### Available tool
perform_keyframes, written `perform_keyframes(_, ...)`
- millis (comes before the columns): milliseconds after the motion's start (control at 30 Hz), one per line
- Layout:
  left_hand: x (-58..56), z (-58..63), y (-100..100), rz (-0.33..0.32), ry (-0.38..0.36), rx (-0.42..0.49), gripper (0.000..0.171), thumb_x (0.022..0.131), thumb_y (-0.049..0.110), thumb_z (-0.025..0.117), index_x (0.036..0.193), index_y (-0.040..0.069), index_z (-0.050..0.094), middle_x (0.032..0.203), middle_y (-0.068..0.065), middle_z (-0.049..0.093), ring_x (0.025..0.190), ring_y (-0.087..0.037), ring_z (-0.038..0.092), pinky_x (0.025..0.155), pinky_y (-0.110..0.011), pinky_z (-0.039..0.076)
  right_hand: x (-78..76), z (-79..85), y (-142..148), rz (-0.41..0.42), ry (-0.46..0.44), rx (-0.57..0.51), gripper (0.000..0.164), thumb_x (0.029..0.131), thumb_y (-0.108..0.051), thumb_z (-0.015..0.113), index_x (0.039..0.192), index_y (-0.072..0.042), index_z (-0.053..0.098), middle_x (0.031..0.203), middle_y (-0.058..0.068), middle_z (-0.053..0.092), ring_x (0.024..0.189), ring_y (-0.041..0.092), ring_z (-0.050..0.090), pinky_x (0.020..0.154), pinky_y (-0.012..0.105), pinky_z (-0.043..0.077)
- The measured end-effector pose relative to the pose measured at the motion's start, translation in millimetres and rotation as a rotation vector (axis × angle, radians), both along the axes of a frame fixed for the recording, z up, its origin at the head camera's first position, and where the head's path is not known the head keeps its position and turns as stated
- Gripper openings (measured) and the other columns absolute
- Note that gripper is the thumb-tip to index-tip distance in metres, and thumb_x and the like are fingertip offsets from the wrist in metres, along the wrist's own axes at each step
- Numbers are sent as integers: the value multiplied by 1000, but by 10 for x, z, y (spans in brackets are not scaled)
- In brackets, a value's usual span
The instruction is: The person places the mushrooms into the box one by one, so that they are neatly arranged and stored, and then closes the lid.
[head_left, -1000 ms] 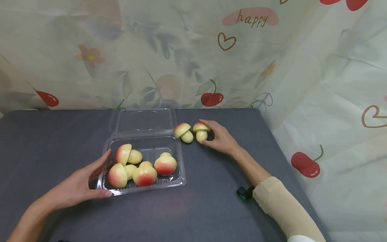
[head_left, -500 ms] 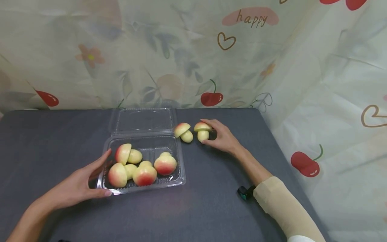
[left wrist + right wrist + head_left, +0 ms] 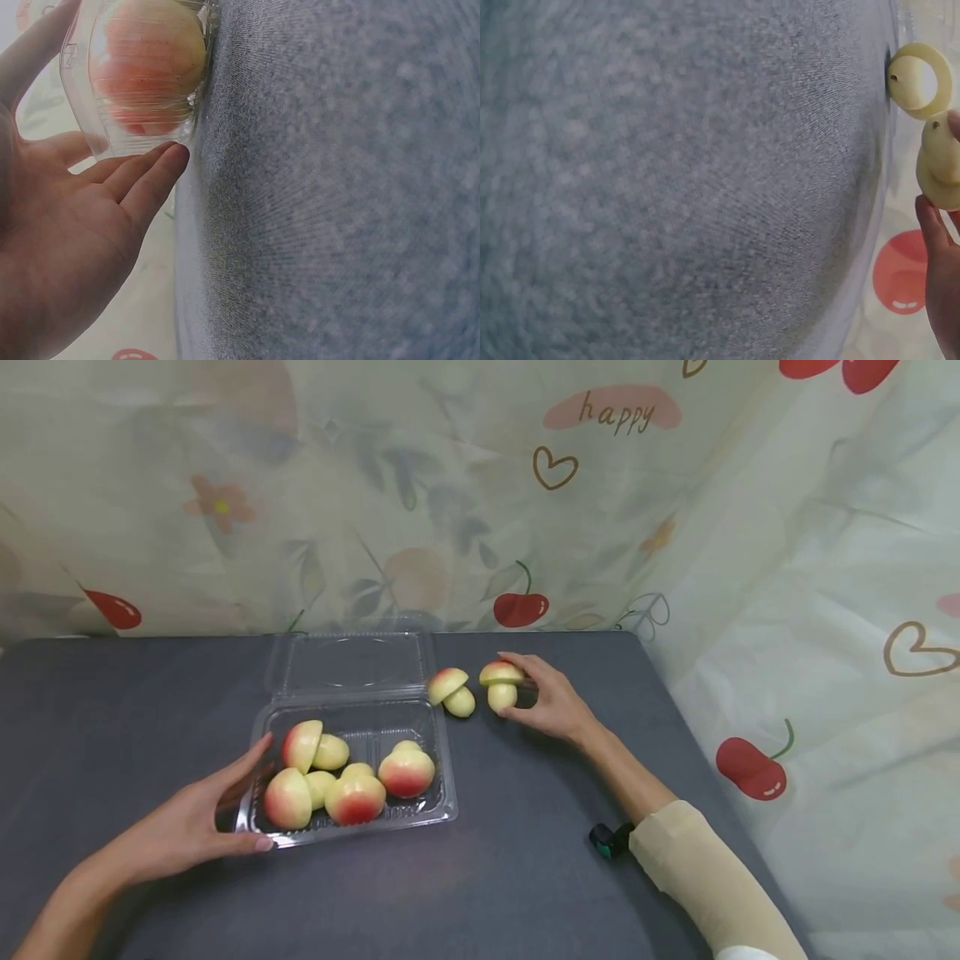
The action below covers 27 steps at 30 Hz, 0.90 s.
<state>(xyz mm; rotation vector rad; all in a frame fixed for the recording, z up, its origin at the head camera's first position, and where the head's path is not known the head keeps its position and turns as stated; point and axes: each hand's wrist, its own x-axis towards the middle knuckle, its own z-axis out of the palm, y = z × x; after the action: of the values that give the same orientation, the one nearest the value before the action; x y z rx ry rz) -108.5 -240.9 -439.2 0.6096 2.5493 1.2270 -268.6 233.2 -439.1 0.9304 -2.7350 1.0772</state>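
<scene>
My right hand (image 3: 553, 700) pinches a toy mushroom (image 3: 502, 674) between thumb and fingers, behind and right of the plastic box. Its cap is red and yellow, its stem pale; in the right wrist view the held mushroom (image 3: 939, 161) shows a small hole in its stem end. Just left of it lies another mushroom (image 3: 459, 701), tilted beside the box. My left hand (image 3: 187, 822) holds the left end of the clear plastic box (image 3: 447, 814), thumb at the front corner and fingers along the side wall (image 3: 105, 124). Several mushrooms (image 3: 356, 799) lie inside.
The box's clear lid (image 3: 356, 662) lies folded back at the table's rear edge. A printed curtain (image 3: 420, 485) hangs behind and to the right of the grey table (image 3: 480, 893). A black wrist device (image 3: 609, 841) sits on my right forearm.
My right hand and its mushroom have shifted slightly right, widening the gap to the loose mushroom. My left hand and the box stay put; the head view has shifted a little.
</scene>
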Motion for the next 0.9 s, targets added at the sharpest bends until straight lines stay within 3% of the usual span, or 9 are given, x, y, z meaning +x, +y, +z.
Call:
perform_keyframes(133,1,4,8,7,-16,-16,117,76,44,85,161,18,8,154,-23,37,132,-28,48,91,-3,35,23,33,-21,8,12,-19,79,79,-22,86,147,-12,47,136,4,54,122,19,54,100,37,48)
perform_keyframes(233,0,8,13,8,-25,-15,118,76,44,85,161,17,7,154,-23,36,131,-40,46,91,-3,35,39,61,-39,21,27,-34,79,79,-20,86,147,-12,47,136,4,54,122,19,54,99,36,49)
perform_keyframes(667,-10,16,9,12,-43,-30,119,76,45,84,161,18,5,155,-23,35,133,-41,45,91,-2,33,78,119,-109,73,135,-61,77,78,-25,86,145,-12,50,134,2,55,120,17,54,97,32,49)
perform_keyframes(900,-9,25,8,13,-57,-25,119,77,45,84,161,18,5,156,-23,33,134,-41,44,91,-3,33,106,167,-186,104,149,-74,77,79,-24,86,146,-14,50,135,2,54,121,16,54,97,31,49)
